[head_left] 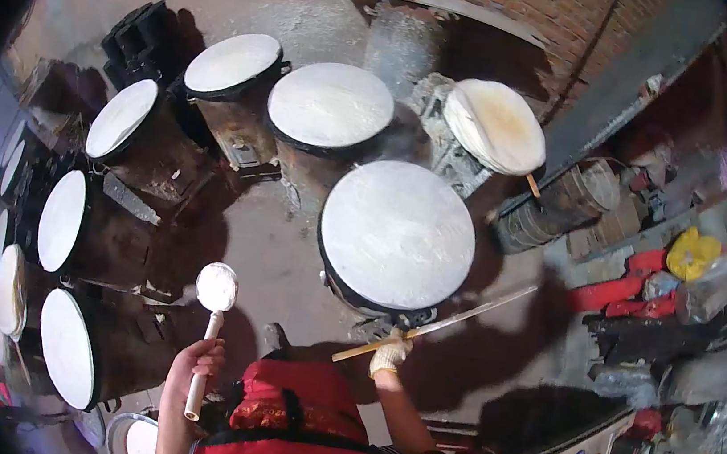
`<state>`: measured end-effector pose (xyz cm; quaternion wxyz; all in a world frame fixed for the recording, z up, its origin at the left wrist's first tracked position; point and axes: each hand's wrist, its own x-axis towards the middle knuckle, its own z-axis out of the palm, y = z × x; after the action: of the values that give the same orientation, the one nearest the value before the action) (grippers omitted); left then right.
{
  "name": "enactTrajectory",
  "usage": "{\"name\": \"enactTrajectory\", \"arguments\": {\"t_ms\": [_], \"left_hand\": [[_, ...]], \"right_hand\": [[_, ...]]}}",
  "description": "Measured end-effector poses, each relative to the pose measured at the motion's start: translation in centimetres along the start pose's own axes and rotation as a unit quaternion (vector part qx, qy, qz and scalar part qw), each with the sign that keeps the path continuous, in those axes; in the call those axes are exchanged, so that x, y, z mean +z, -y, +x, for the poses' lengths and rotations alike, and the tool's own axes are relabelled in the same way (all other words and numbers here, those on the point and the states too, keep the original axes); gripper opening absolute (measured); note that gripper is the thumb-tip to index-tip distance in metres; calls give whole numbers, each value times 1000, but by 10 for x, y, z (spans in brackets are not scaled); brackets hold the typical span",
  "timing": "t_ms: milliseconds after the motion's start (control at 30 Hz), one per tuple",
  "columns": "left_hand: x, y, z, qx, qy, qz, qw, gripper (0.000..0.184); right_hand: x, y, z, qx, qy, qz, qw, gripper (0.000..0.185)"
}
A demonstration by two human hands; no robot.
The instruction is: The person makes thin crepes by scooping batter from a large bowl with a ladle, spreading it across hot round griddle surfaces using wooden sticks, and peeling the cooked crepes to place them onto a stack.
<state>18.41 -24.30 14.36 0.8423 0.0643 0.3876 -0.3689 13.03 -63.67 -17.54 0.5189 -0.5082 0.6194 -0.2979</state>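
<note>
My left hand (198,361) is closed around the handle of a ladle (217,287), held upright, its round head coated in white batter. My right hand (391,357), in a white knitted glove, grips a long thin wooden stick (470,312) that slants up to the right, its far half whitish. Just beyond the right hand, a white sheet of batter (398,234) covers the top of a round griddle, whose dark rim (325,269) shows at its lower edge. At the bottom, a bowl (115,428) holds white batter near my left forearm.
More griddle stoves with white sheets (331,105) curve around the back and left. A stack of round flatbreads (505,127) lies at the back right, a wooden handle poking out beneath. Metal buckets (553,215), red bundles (621,290) and plastic bags (715,285) crowd the right.
</note>
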Motion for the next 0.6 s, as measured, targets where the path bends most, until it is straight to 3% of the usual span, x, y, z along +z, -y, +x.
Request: {"name": "enactTrajectory", "arguments": {"t_ms": [33,100,300,367,400,433,467,500,533,567,600], "left_hand": [[3,-8,0,3,2,-8,1000,13],[5,-32,4,13,4,-5,1000,12],[27,-140,22,56,15,50,997,12],[35,-184,23,90,2,158,983,9],[45,-203,19,41,59,98,993,12],[50,-224,17,25,93,97,991,18],[55,-243,13,42,86,116,989,18],[61,-258,5,58,77,134,986,18],[68,-272,-2,88,64,151,982,17],[72,-290,-9,118,53,168,977,17],[62,-312,-9,107,88,126,982,13]], "right_hand": [[4,43,-29,29,-17,-8,999,28],[29,47,-46,-8,-6,-4,1000,22],[53,130,-100,172,49,269,946,22],[60,61,-31,153,44,200,967,10],[48,48,-32,155,62,190,968,10],[41,39,-39,-47,58,74,994,14],[55,42,-54,-253,58,-33,965,18],[62,86,-97,-237,-1,-7,971,13],[44,45,-45,-65,-4,-35,997,15],[47,80,-84,-99,18,-136,986,20],[56,99,-114,-147,-41,-161,975,25]]}}
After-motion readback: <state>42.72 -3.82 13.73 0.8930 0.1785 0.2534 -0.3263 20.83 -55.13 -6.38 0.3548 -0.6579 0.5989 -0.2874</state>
